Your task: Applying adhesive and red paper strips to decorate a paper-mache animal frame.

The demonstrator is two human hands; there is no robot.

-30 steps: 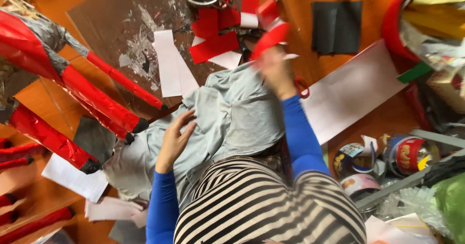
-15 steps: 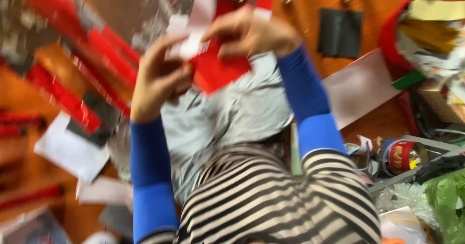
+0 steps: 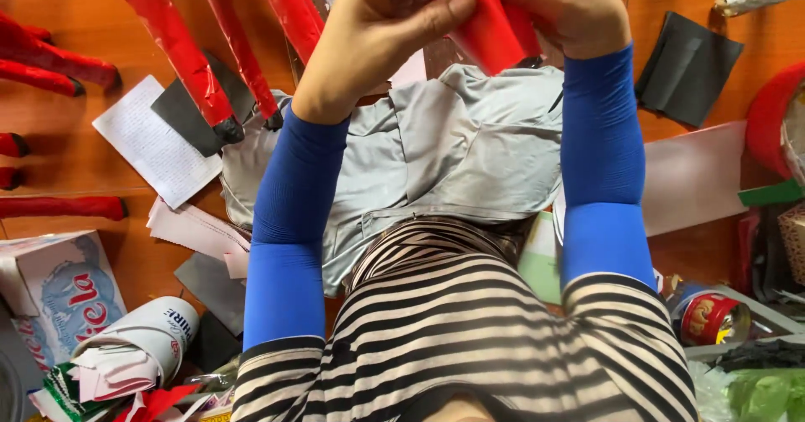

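Bright even light, soft shadows, sharp, no blur.

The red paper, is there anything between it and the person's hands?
No. Both hands already hold the red paper: the left hand pinches it from one side with its thumb on the paper, and the right hand grips the other side. Nothing visible sits between them.

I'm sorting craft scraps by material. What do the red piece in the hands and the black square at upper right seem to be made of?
The red piece, gripped by both the left hand and the right hand, looks like glossy paper: it bends smoothly and shines. The black square looks like matte paper or thin card, flat with a faint fold.
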